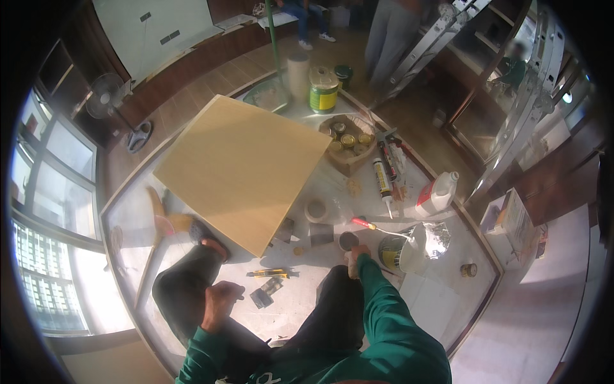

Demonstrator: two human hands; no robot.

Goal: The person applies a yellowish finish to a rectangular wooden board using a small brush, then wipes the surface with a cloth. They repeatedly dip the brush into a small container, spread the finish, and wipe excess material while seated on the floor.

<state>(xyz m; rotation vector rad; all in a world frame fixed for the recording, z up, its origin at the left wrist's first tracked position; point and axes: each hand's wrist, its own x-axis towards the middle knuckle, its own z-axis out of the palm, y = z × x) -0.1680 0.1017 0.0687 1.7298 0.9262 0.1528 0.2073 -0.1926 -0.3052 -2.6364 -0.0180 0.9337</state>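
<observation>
My left hand (220, 303) rests over my left thigh, fingers loosely bent and partly spread, with nothing visible in them. Out to the right, my right hand (359, 252) is closed around something pale that I cannot make out. Just beyond its fingers stands a small round container (348, 240) with a dark top; whether the hand touches it is unclear. A yellow utility knife (268, 273) lies between my knees, beside small dark sandpaper-like pieces (262, 297). A large tan square board (246, 168) lies ahead. A red-handled tool (364, 223) reaches toward an open tin (390, 252).
A carton of small tins (348, 144) and a sealant tube (382, 182) lie ahead right, near a white jug (438, 194). A green-yellow can (323, 95) stands at the back. Ladders (511, 147) rise at right; a fan (105, 93) stands left. Other people are at the back.
</observation>
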